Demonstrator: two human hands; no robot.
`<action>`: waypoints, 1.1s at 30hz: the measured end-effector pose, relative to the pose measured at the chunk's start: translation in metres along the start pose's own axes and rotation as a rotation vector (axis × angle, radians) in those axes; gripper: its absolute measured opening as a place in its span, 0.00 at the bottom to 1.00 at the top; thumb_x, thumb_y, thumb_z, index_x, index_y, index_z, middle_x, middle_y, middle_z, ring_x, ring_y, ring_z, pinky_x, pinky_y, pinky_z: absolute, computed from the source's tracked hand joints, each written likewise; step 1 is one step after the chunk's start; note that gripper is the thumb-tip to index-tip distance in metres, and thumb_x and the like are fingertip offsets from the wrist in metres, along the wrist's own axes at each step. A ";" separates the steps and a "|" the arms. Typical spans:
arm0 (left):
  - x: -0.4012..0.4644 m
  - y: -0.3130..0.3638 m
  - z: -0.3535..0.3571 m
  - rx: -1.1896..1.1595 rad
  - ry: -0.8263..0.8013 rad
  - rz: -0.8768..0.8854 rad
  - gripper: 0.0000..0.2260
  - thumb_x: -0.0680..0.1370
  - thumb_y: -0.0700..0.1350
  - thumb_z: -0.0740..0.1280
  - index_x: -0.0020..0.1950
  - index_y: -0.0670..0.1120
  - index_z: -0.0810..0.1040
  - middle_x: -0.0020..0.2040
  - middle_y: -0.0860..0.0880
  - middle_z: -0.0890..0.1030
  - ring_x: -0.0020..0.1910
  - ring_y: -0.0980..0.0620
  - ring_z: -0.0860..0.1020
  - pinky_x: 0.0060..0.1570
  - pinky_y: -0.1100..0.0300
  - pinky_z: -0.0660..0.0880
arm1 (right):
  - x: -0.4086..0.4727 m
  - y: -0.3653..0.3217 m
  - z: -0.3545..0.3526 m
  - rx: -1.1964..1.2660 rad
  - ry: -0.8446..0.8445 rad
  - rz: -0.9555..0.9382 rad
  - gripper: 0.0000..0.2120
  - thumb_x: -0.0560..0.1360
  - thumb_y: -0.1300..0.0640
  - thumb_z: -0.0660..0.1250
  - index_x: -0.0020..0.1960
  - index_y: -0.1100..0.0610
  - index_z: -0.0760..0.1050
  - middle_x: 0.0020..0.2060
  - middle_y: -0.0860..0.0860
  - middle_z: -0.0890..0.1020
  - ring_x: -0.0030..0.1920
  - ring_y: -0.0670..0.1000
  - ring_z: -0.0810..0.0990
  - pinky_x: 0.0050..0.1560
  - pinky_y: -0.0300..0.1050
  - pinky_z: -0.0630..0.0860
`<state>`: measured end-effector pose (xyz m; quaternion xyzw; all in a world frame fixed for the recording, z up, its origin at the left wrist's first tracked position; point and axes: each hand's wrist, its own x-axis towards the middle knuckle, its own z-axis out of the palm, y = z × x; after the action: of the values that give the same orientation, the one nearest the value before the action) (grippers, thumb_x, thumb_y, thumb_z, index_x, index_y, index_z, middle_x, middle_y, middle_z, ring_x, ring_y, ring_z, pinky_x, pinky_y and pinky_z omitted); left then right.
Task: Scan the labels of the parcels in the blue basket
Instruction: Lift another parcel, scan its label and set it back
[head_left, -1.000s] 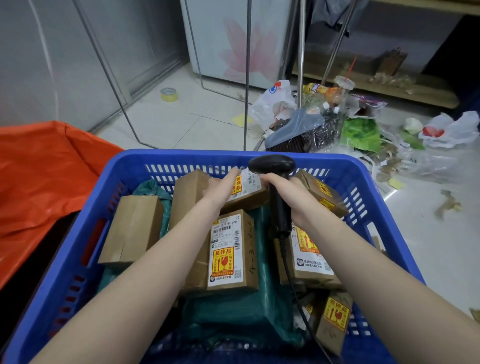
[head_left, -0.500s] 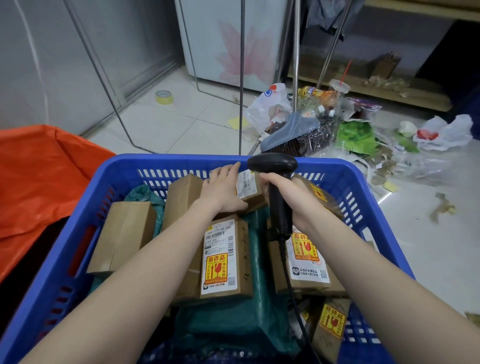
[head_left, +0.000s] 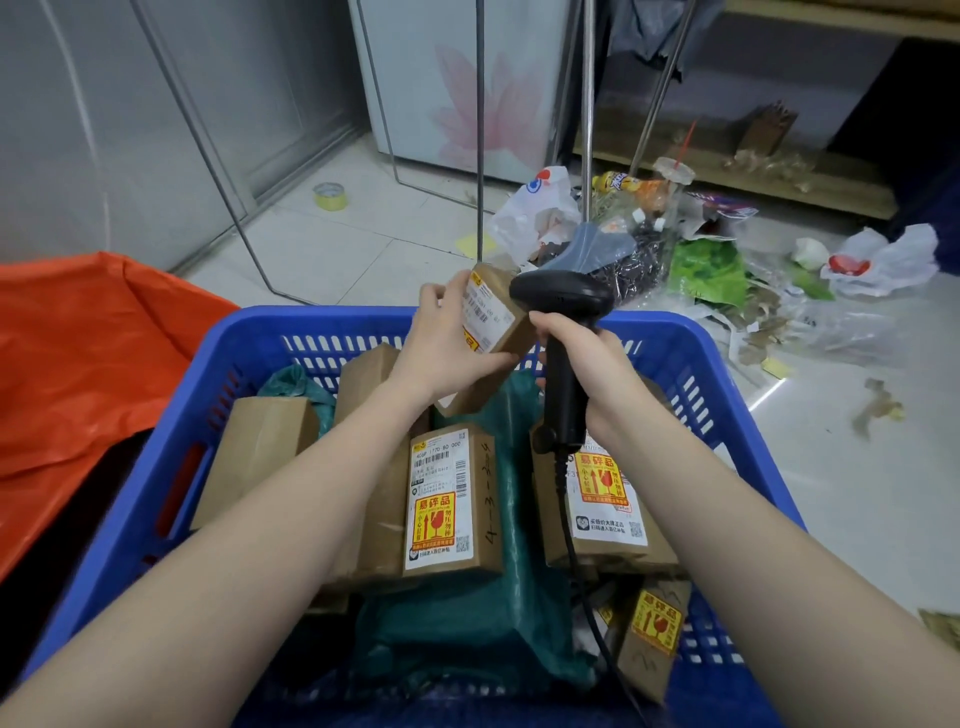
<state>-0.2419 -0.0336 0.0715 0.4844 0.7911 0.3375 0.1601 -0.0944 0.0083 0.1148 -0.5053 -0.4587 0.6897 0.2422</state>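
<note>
Pale floor tiles (head_left: 363, 244) run up to grey metal panels and a white cabinet door (head_left: 447, 78) with a pink flower on it, thin steel rods standing in front. Rubbish is heaped beyond the blue basket (head_left: 260, 332): white plastic bags (head_left: 535, 213), a green wrapper (head_left: 706, 267), a lidded cup with a red straw (head_left: 672, 174), scraps of card. A yellow tape roll (head_left: 330, 196) lies on the tiles, well off from the basket's far left corner. Orange sheeting (head_left: 88, 353) bunches up right beside the basket's left wall.

Inside the basket, brown cardboard parcels lie over dark green mailer bags (head_left: 467, 623). One labelled parcel (head_left: 449, 499) lies face up near the middle, white label with a yellow and red sticker showing; another (head_left: 608, 509) lies just beside it to the right, a plain one (head_left: 254, 457) toward the left wall.

Left hand (head_left: 447, 343) is up over the basket's far rim, fingers wrapped round a small parcel (head_left: 493, 317), its label turned toward the scanner. Right hand (head_left: 582, 364) is clenched on the handle of the black barcode scanner (head_left: 561, 301), head almost touching that parcel, cable trailing down across the basket.
</note>
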 end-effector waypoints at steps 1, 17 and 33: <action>-0.003 0.006 -0.005 -0.023 0.035 -0.017 0.46 0.65 0.56 0.75 0.76 0.51 0.53 0.67 0.45 0.62 0.68 0.47 0.65 0.62 0.49 0.70 | -0.006 -0.004 0.000 0.029 0.004 -0.014 0.28 0.70 0.48 0.72 0.66 0.59 0.72 0.45 0.52 0.78 0.46 0.53 0.78 0.42 0.47 0.75; -0.080 0.068 -0.054 -0.112 0.079 -0.180 0.36 0.71 0.72 0.48 0.76 0.58 0.52 0.74 0.48 0.63 0.72 0.44 0.59 0.68 0.42 0.57 | -0.069 -0.011 -0.017 0.325 -0.139 -0.131 0.33 0.63 0.49 0.77 0.66 0.57 0.75 0.57 0.57 0.83 0.55 0.57 0.84 0.53 0.56 0.81; -0.101 0.063 -0.072 -0.746 -0.160 -0.423 0.33 0.70 0.52 0.72 0.72 0.47 0.67 0.59 0.51 0.81 0.56 0.50 0.81 0.58 0.53 0.76 | -0.067 -0.011 -0.021 0.193 -0.121 -0.136 0.19 0.69 0.61 0.75 0.58 0.57 0.75 0.45 0.54 0.87 0.40 0.50 0.87 0.39 0.44 0.83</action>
<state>-0.1936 -0.1300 0.1599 0.2455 0.6819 0.5213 0.4507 -0.0512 -0.0318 0.1549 -0.4048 -0.4371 0.7418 0.3078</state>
